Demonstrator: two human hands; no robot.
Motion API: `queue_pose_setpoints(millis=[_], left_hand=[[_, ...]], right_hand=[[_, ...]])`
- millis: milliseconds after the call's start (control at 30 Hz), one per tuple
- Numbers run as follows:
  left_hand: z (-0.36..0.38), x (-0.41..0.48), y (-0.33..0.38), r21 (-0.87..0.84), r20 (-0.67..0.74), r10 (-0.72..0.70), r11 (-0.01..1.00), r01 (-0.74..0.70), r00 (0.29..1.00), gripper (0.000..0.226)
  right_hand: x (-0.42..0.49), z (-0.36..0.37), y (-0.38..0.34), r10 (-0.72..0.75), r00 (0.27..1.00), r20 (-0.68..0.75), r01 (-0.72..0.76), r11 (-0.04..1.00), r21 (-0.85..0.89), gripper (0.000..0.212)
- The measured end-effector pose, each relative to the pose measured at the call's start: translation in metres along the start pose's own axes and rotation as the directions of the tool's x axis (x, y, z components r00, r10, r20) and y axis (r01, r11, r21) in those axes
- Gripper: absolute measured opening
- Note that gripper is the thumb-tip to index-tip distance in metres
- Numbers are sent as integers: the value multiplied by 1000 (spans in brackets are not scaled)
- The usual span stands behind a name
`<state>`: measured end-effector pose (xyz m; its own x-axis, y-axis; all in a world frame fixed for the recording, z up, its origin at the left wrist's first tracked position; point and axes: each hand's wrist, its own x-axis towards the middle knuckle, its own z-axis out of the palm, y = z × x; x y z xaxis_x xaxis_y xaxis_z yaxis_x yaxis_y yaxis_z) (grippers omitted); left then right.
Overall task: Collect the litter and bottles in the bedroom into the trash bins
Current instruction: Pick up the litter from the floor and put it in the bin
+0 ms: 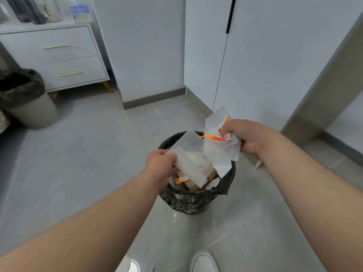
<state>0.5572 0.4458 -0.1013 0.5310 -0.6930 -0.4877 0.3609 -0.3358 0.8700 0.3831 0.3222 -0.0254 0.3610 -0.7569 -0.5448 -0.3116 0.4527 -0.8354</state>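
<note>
**A full bin and two light wrappers**

Both hands are over the small round bin lined with a black plastic bag (196,202), which stands on the grey tiled floor (88,154) just ahead of the person's white shoe (204,262). The left hand (163,165) pinches one edge of a flat, translucent white plastic wrapper (188,160), whose lower corner hangs into the bin's mouth. The right hand (242,137) is closed round a crumpled white paper wrapper with orange print (218,142), held above the far right rim.

The risk lies in the heap. The bin looks filled close to its rim with brown cardboard pieces (191,185) and other packets, so there is little depth left. Released from this height, the wrappers would probably settle on top, and the flat one could catch air or slide over the rim onto the floor. Pressing them down might drag the loose liner inward. The grey bin with a dark liner (31,110), well apart at the left beside the white drawer cabinet (55,55), may have more room, though its inside cannot be seen.
</note>
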Motion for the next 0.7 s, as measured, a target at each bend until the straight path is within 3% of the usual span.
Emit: queue_pose_setpoints(millis=[167,300,400,467,533,600,667,700], left_hand=[[-10,12,-15,325,45,76,942,-87,996,19],[-38,4,0,366,49,152,917,-159,987,12],[-70,-2,9,317,41,132,938,-138,990,16],[-86,-1,7,379,76,152,910,-170,985,20],[-94,5,-3,668,165,212,695,-267,963,35],[-92,11,-19,791,354,192,461,-403,915,59],[-84,16,-37,748,485,148,440,-497,862,87],[-80,17,-44,735,485,148,464,-494,862,97]], right_hand=[[16,13,16,-12,998,56,16,997,-73,26],[34,39,41,-32,999,-15,25,949,-316,45],[48,56,65,-116,983,-144,-17,719,-695,80],[49,69,77,-187,973,-134,-15,528,-849,86],[48,82,86,-279,960,-29,88,398,-913,77],[48,90,93,-286,953,103,182,266,-947,70],[51,93,99,-179,972,151,183,177,-967,66],[53,92,103,-117,983,145,161,148,-976,67]])
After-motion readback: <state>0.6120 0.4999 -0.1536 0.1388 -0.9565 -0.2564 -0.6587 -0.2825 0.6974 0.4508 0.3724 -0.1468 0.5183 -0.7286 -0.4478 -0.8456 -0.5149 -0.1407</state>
